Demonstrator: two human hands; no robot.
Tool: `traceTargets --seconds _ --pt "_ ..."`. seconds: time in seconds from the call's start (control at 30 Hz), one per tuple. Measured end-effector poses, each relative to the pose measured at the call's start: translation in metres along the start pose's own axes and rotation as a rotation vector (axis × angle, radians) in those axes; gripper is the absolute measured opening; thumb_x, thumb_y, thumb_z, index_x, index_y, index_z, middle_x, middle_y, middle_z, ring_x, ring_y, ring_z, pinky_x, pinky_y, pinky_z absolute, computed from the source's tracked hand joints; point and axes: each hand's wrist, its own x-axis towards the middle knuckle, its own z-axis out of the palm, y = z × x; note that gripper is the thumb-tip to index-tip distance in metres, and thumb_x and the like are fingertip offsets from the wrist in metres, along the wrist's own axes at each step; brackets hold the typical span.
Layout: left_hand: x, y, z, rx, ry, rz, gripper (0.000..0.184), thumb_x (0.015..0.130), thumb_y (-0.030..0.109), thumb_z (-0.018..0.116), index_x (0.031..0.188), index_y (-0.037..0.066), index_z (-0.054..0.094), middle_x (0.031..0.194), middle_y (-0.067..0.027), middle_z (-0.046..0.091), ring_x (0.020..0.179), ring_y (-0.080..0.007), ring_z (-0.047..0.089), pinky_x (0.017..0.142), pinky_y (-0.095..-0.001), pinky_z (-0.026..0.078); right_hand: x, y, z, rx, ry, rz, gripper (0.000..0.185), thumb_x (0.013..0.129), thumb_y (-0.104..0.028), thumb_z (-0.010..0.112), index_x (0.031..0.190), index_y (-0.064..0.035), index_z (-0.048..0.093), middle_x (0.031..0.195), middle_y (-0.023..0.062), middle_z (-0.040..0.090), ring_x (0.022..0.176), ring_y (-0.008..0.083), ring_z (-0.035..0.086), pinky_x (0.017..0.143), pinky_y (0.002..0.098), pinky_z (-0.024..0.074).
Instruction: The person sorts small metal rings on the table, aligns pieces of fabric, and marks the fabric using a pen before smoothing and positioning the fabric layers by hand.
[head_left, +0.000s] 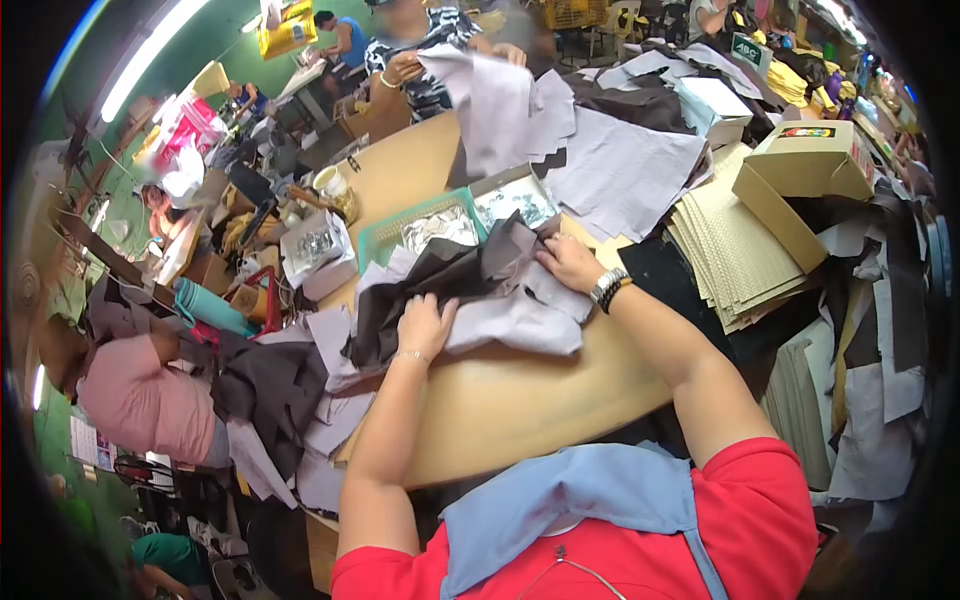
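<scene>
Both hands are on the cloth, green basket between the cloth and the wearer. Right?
Not quite: the head view shows the green basket on the cloth's far side from the wearer. Left hand and right hand are both on the cloth.

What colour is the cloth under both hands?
The cloth is part dark grey-brown, part pale lilac-grey; best seen in the head view.

One wide head-worn camera looks forward and down over the table (520, 410), near the hands (427, 326)
</scene>
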Motion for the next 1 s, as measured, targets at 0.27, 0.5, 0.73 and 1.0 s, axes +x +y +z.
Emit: traceTargets --seconds 0.27,0.5,0.73,1.0 --pt "-0.064 -0.001 -0.096 0.227 -0.357 0.013 0.031 0.088 0.035 0.063 0.104 0.009 0.067 0.106 -0.0149 0.067 0.101 -0.0335 0.064 0.087 -0.0460 0.049 -0.079 -0.063 -0.048 0.540 -0.272 0.321 0.027 0.097 -0.027 0.059 0.093 -0.0004 0.063 0.070 0.0049 0.060 0.065 0.0086 0.050 0.062 0.0302 0.0457" --pt "-0.090 0.116 -0.063 -0.314 -0.087 0.312 0.023 0.088 0.028 0.066 0.097 0.007 0.065 0.097 -0.0104 0.066 0.089 -0.0297 0.064 0.076 -0.0400 0.050 -0.124 -0.058 -0.033 0.589 -0.022 0.360 0.023 0.094 -0.023 0.062 0.096 -0.0002 0.065 0.072 0.0049 0.062 0.063 0.0101 0.053 0.061 0.0305 0.0463" --pt "-0.119 0.107 -0.026 -0.207 -0.135 0.385 0.033 0.081 0.032 0.072 0.103 0.009 0.063 0.101 -0.0080 0.063 0.088 -0.0273 0.063 0.074 -0.0395 0.051 -0.150 -0.059 -0.053 0.539 -0.102 0.406 0.024 0.095 -0.016 0.062 0.115 -0.0026 0.060 0.087 0.0024 0.066 0.075 0.0078 0.059 0.066 0.0255 0.0509" --pt "-0.123 0.114 -0.027 -0.396 0.199 0.372 0.059 0.064 0.001 0.074 0.119 0.006 0.053 0.122 -0.0181 0.052 0.108 -0.0381 0.055 0.089 -0.0433 0.048 -0.154 -0.100 -0.060 1.318 -0.287 0.455 0.042 0.097 -0.011 0.059 0.136 -0.0071 0.044 0.104 0.0043 0.066 0.084 0.0082 0.065 0.071 0.0223 0.0546"
